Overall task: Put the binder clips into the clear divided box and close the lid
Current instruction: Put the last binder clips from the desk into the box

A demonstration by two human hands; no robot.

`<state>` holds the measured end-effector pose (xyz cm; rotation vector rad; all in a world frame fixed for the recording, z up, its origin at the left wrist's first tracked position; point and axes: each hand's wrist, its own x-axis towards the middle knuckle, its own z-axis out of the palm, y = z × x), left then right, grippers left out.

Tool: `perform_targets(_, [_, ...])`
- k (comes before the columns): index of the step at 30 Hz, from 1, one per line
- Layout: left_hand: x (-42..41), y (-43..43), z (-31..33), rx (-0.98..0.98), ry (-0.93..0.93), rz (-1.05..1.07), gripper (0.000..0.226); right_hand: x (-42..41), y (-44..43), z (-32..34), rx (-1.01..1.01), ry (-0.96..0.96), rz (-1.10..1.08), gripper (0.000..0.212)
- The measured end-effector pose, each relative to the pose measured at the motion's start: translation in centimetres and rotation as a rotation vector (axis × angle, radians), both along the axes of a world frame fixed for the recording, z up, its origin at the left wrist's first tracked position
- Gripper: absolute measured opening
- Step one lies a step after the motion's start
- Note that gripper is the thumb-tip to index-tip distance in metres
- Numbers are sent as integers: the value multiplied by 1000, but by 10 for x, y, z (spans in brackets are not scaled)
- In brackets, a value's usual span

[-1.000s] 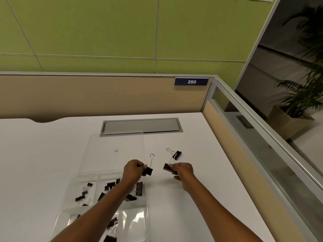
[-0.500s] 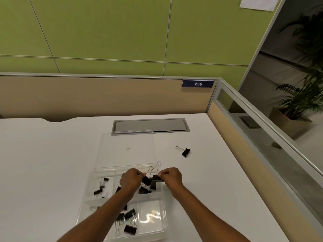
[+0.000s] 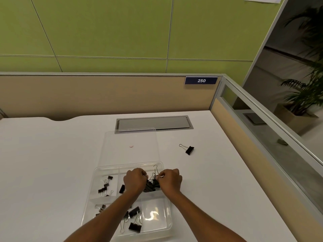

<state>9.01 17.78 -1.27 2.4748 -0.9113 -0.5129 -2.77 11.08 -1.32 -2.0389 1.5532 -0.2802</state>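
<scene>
The clear divided box point(image 3: 97, 203) lies open on the white desk, its lid point(image 3: 130, 145) flat behind it. Several black binder clips sit in its compartments, small ones at the left point(image 3: 104, 186) and larger ones at the front point(image 3: 135, 227). My left hand point(image 3: 135, 180) and my right hand point(image 3: 170, 179) are close together over the back right compartment. Each pinches a black binder clip point(image 3: 152, 184) by its wire handles, low in that compartment. One more binder clip point(image 3: 189, 150) lies alone on the desk, to the right of the lid.
A grey cable hatch point(image 3: 153, 123) is set into the desk behind the lid. A beige partition point(image 3: 104, 95) with a "250" label closes the back, and a glass-topped partition point(image 3: 262, 137) runs along the right edge. A tiny pink speck point(image 3: 131, 146) shows under the lid.
Both hands carried their clips from the desk to the right of the box leftward over the back right compartment, and have since lowered them into it. The view shifted, so the box appears more central.
</scene>
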Motion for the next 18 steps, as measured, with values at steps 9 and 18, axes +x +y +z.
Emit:
perform_targets(9, [5, -1, -1, -116, -3, 60, 22, 7, 1, -2, -39, 46, 121, 18])
perform_targets(18, [6, -20, 8, -210, 27, 60, 29, 2, -11, 8, -131, -113, 176, 26])
